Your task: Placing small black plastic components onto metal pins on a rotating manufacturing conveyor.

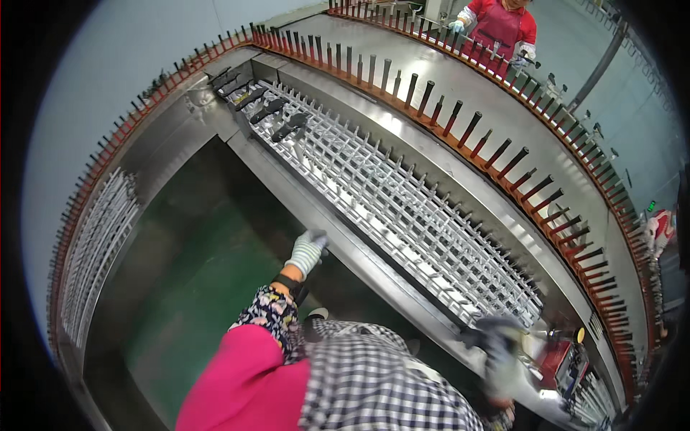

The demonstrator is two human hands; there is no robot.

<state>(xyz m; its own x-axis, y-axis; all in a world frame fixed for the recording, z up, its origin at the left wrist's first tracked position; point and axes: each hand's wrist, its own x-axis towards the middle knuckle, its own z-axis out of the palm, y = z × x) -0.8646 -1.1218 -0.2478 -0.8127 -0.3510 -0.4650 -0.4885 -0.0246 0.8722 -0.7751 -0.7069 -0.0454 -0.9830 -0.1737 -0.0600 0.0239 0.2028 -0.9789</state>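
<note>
My left hand (308,254), in a striped grey-white glove, is beside the near steel edge of the bench. Its fingers look curled in, and I see nothing in them. At the lower right, my right hand (502,363), also gloved, is smeared by motion near the right end of a long metal wire rack (388,194). A dark part (474,336) shows at its fingers, too blurred to name its kind. Several black, curved pieces (290,127) sit on the rack's far left end, away from both hands.
A curved conveyor rail (431,129) with upright dark-tipped pegs runs around the bench. Another wire rack (100,251) stands at the left. A red box-like object (557,363) is right of my right hand. Across the line stands a person in red (496,32).
</note>
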